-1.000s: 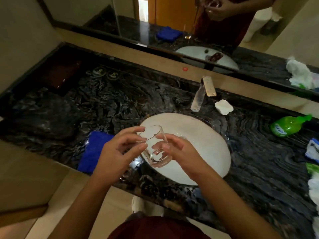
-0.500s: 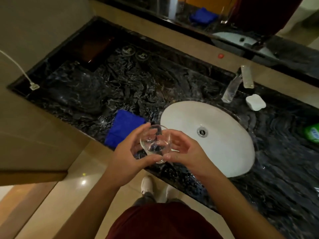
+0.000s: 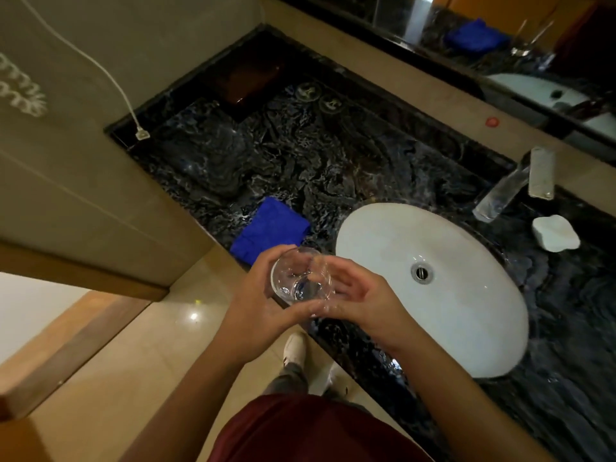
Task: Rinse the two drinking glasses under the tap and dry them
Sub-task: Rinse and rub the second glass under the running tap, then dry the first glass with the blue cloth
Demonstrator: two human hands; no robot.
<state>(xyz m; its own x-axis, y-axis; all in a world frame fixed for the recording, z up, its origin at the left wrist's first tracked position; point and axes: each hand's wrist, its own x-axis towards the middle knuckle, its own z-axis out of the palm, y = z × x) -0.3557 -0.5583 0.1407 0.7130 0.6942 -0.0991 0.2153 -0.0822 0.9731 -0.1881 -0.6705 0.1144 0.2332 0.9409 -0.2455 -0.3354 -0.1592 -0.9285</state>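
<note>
A clear drinking glass (image 3: 300, 278) is held between both hands, its mouth facing up at me, over the counter's front edge just left of the white basin (image 3: 466, 328). My left hand (image 3: 256, 305) grips its left side with fingers curled round the wall. From the right, my right hand (image 3: 360, 301) holds it, fingers wrapped round the far side and thumb near the base. A folded blue cloth (image 3: 270, 230) lies on the counter just beyond the glass. The tap (image 3: 500, 191) stands behind the basin with no water visibly running. I cannot make out a second glass for certain.
The dark marble counter (image 3: 333, 155) stretches left to a wall with a white cable and plug (image 3: 141, 133). A white soap dish (image 3: 555, 233) sits right of the tap. A mirror (image 3: 500, 35) runs along the back. A dark tray (image 3: 246, 81) sits in the far corner.
Both hands carried the glass left, from above the basin to the counter edge near the blue cloth, and its mouth has turned up toward me. My view swung left.
</note>
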